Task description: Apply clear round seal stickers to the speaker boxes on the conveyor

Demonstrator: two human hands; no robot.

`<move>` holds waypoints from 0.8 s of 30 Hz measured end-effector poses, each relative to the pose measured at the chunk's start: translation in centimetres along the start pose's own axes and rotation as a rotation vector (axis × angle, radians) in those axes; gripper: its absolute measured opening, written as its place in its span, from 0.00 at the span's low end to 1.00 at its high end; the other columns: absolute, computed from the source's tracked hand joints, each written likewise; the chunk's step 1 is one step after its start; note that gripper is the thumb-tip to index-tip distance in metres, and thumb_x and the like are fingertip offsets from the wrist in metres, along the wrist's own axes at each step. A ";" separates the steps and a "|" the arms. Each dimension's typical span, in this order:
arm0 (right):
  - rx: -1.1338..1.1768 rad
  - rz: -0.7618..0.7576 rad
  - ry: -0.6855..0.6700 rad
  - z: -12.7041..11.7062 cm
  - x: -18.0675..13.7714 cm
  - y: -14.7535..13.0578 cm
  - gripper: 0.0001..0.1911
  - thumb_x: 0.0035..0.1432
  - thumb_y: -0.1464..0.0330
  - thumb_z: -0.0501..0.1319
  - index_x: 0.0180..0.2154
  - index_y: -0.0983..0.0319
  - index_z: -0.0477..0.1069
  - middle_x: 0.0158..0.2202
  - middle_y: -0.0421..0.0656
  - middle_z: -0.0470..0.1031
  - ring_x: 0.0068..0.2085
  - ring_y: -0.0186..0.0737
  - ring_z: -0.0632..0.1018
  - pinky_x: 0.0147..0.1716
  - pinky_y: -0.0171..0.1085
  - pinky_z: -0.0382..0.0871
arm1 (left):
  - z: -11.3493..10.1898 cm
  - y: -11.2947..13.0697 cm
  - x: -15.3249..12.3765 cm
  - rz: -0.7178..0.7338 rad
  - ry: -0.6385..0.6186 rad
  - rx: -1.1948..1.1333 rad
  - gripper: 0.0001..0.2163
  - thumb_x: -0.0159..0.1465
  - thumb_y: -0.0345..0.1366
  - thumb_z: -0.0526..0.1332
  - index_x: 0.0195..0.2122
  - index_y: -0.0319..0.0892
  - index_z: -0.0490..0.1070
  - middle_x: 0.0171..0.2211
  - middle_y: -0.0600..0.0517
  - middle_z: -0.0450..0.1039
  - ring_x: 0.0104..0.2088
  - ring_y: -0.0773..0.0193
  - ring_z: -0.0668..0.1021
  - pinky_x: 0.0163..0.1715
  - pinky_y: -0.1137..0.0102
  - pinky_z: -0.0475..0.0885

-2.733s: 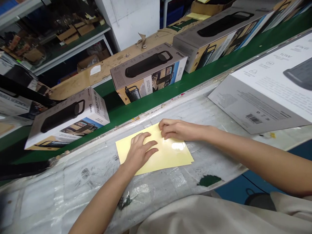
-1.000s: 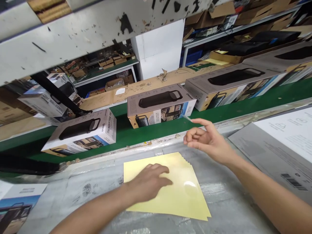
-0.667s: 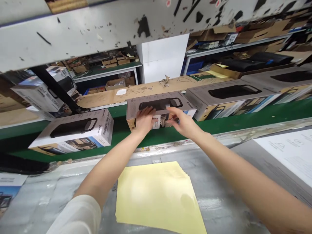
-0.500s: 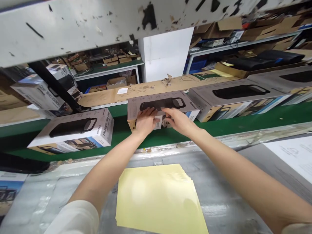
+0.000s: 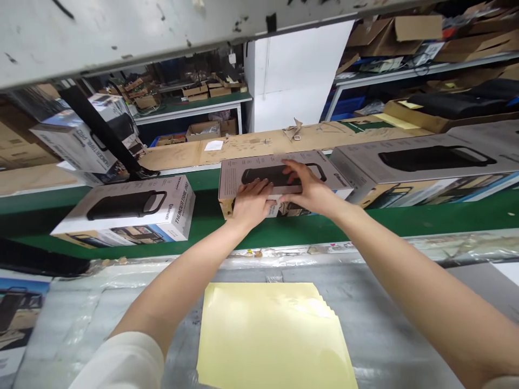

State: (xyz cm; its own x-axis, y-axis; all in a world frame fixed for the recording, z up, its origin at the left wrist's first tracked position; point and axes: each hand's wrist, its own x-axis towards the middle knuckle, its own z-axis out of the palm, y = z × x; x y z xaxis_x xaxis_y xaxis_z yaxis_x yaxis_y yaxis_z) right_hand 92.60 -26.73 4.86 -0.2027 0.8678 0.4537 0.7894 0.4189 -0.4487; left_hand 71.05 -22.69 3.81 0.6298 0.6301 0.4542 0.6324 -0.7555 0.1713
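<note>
A grey speaker carton printed with a black speaker lies on the green conveyor belt straight ahead. My left hand lies flat over the carton's near top edge, fingers stretched out on the lid. Beside it, my right hand rests on the lid too, fingers spread over the speaker picture and thumb at the front edge. The two hands almost touch. A fanned stack of yellow glossy sheets lies untouched on the plastic-covered bench close to me.
A white speaker carton sits on the belt to the left and a long grey one to the right. A scuffed white beam hangs overhead. Brown cardboard lines the belt's far side; cluttered shelves stand behind.
Both hands left the yellow sheets and reached out to the middle carton. Over the last half second my right hand slid up from the front edge onto the lid.
</note>
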 end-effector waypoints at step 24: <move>0.631 0.168 -0.541 6.7 17.0 -8.6 0.18 0.42 0.58 0.76 0.29 0.61 0.75 0.24 0.39 0.75 0.26 0.36 0.73 0.27 0.37 0.69 | -2.4 -6.8 -4.5 -0.882 0.348 -1.770 0.34 0.46 0.36 0.70 0.58 0.42 0.74 0.36 0.52 0.81 0.37 0.56 0.82 0.41 0.65 0.73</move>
State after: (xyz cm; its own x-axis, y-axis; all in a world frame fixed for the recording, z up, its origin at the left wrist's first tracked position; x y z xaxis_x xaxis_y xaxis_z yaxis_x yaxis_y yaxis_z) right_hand 78.46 -13.81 11.22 -0.4875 0.8729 -0.0163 0.3950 0.2040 -0.8957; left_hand 62.80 -20.81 2.70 0.2189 0.9656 -0.1401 -0.5361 0.2390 0.8096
